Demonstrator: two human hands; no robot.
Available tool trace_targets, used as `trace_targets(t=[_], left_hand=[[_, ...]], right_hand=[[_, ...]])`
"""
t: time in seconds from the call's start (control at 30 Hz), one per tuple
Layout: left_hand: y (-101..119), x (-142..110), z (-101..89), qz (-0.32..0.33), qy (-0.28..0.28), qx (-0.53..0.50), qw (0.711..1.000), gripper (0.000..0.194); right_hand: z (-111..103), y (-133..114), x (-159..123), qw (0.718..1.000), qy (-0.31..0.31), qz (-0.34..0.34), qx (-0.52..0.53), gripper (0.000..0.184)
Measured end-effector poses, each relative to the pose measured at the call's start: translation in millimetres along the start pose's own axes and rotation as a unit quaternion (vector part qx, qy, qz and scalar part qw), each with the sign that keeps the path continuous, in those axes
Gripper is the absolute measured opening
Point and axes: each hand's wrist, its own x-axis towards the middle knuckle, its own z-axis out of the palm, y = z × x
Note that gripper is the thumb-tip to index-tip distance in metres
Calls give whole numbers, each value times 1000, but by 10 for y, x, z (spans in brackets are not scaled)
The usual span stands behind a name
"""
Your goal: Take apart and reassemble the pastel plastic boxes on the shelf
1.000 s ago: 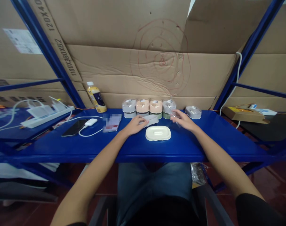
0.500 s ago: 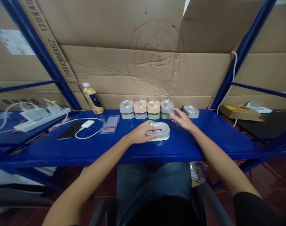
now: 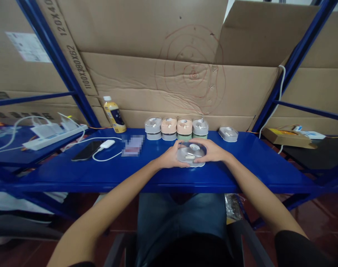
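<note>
Near the front middle of the blue table, a grey oval box point(image 3: 190, 160) with a clear plastic lid point(image 3: 191, 150) sits between my hands. My left hand point(image 3: 171, 156) curls round its left end, and my right hand point(image 3: 214, 151) wraps the right end with the thumb along the front. The fingers hide parts of both ends and the back. Whether the lid is seated all the way down I cannot tell. Right behind stand stacked oval boxes with clear lids: a grey pair point(image 3: 153, 128), two peach-topped stacks point(image 3: 169, 128) and a grey-over-green stack point(image 3: 200, 127).
A lone grey lidded box point(image 3: 228, 134) is at the back right. On the left are a yellow bottle point(image 3: 115, 115), a phone point(image 3: 87, 151), a white charger with its cable point(image 3: 107, 144), a blurred packet point(image 3: 133, 145) and a power strip point(image 3: 55, 138). Cardboard point(image 3: 130, 81) backs the table.
The clear lid in my right hand has come over the grey box, where my right hand now grips beside my left. The view has shifted slightly.
</note>
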Motion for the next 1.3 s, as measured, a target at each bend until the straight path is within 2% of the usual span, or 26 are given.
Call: trace_targets(t=[0.07, 0.17, 0.4, 0.67, 0.8, 0.9, 1.0, 1.07, 1.13, 1.23, 1.3], left_hand=[[-54, 14, 42, 18, 10, -43, 999, 121], [-79, 17, 63, 21, 18, -52, 998, 126], [-7, 10, 21, 19, 0, -39, 999, 133], [-2, -1, -20, 16, -21, -28, 999, 120], [-42, -8, -63, 13, -6, -5, 1000, 116], [-78, -1, -77, 0, 35, 55, 998, 96], [-86, 9, -74, -12, 42, 104, 994, 75], [-82, 13, -71, -11, 34, 122, 992, 69], [-82, 16, -69, -9, 32, 131, 991, 66], [-100, 17, -71, -12, 36, 133, 990, 65], [-115, 17, -76, -14, 35, 133, 990, 64]], right_hand=[[26, -55, 34, 999, -24, -27, -8, 90], [60, -76, 58, 998, -48, -42, -10, 91], [98, -41, 53, 997, -79, -24, 1, 87], [153, -52, -27, 997, -60, -13, -40, 88], [113, -110, -292, 993, -57, 23, -96, 98], [4, -191, -666, 981, -61, 62, -172, 97], [-154, -215, -1021, 960, -33, 113, -253, 96], [-266, -149, -1133, 939, -15, 149, -308, 91], [-362, -2, -1109, 915, -10, 183, -360, 90], [-452, 340, -880, 885, -1, 212, -415, 89], [-471, 591, -671, 879, 17, 211, -428, 85]])
